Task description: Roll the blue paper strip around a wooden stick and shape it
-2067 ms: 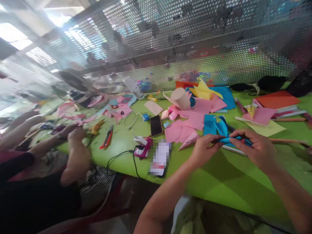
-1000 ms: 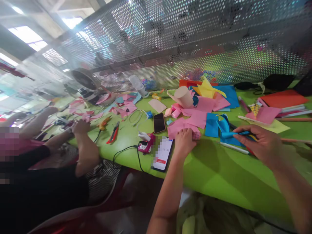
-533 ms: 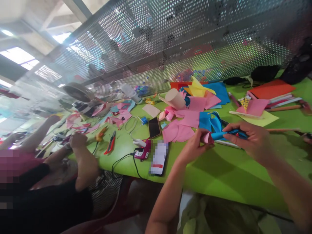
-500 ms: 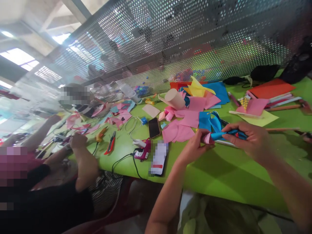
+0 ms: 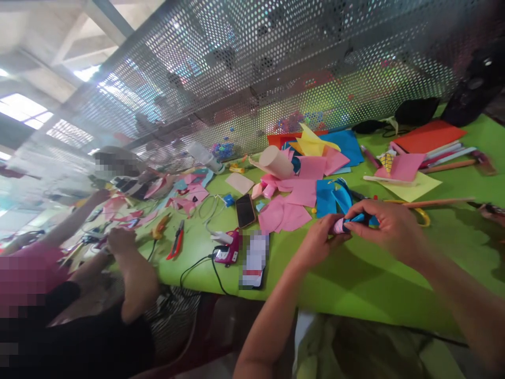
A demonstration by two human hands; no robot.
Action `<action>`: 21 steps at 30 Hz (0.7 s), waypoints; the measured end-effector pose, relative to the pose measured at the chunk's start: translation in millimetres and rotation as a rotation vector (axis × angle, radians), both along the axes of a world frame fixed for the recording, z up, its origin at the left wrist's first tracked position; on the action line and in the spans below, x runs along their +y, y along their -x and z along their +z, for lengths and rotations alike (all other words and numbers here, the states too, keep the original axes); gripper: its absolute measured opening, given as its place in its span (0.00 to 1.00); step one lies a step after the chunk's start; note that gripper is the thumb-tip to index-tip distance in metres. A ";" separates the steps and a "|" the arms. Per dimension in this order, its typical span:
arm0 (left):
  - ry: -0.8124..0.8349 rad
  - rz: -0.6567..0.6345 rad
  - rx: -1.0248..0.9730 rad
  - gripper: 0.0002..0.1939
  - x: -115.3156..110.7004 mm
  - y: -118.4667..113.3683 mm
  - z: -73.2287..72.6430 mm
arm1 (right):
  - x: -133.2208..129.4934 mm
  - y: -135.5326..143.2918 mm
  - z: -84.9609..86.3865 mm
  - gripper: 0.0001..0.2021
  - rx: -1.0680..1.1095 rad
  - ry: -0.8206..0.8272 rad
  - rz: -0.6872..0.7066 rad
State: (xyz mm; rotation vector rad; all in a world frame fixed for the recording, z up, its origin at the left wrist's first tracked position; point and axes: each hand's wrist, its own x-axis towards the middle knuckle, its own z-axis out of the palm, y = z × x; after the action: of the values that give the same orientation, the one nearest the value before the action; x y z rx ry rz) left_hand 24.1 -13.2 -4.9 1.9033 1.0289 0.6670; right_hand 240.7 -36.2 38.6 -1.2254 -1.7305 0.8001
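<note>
My left hand [image 5: 320, 241] pinches a small pink rolled piece [image 5: 339, 226] between thumb and fingers, above the near part of the green table. A blue strip [image 5: 358, 218] runs from that roll into my right hand [image 5: 390, 229], whose thumb and fingers are closed on it right beside the roll. Fingers hide much of both pieces. Just behind my hands lies a blue sheet [image 5: 326, 196] with blue loops on it. Yellow scissor handles [image 5: 423, 217] show partly behind my right hand, near a thin wooden stick [image 5: 437, 203].
Pink sheets [image 5: 286, 210], a cream roll [image 5: 276, 162] and a dark phone [image 5: 245, 211] lie to the left. A lit phone [image 5: 254, 260] and a purple power adapter [image 5: 228, 248] sit near the table edge. A co-worker's hand [image 5: 120, 241] works at far left. A perforated metal screen [image 5: 244, 73] stands behind.
My right hand has moved left, closer to my left hand, and now grips the blue strip beside the pink roll. The yellow scissor handles have come into sight. The view has shifted slightly.
</note>
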 end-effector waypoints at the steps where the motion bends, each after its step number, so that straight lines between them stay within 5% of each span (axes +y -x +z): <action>1: 0.036 0.003 -0.022 0.26 -0.1 -0.5 -2.3 | -0.1 0.0 0.4 0.08 0.014 0.008 0.004; 7: 0.227 -0.004 -0.222 0.32 0.2 -2.2 -19.2 | 0.9 0.0 4.8 0.13 0.129 0.069 0.062; 13: 0.328 -0.050 -0.337 0.35 0.7 -1.7 -12.8 | 0.3 -0.5 13.3 0.23 0.193 0.092 0.060; 21: 0.403 -0.080 -0.426 0.31 -0.2 -3.2 -9.5 | 0.1 -1.7 12.0 0.14 0.215 0.087 0.027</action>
State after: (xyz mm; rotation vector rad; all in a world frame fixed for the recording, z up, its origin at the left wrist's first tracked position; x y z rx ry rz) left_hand 27.3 -13.4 -14.4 1.3693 0.7430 0.7175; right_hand 242.4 -36.2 50.6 -1.1298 -1.5545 0.9951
